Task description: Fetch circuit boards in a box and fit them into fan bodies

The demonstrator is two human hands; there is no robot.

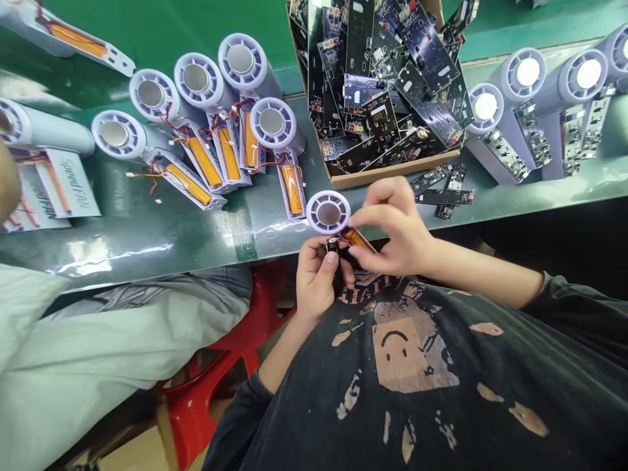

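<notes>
My left hand (316,278) pinches a small black circuit board (332,245) between thumb and fingers, just below a white fan head (328,212). An orange battery pack (356,238) lies attached below that fan head, partly hidden by my fingers. My right hand (392,226) comes in from the right, its fingertips gripping the battery pack close to the board. Thin wires between these parts are mostly hidden by my fingers. Several similar fan heads (196,78) with wired orange batteries lie in a row on the bench, beyond my hands.
A cardboard box (392,169) heaped with black circuit boards stands on the green bench (147,235), and several loose boards (441,190) lie in front of it. Grey fan handles (527,72) lie at right, printed cards (53,186) at left. A co-worker's light clothing (98,340) and a red stool (220,353) are below the bench.
</notes>
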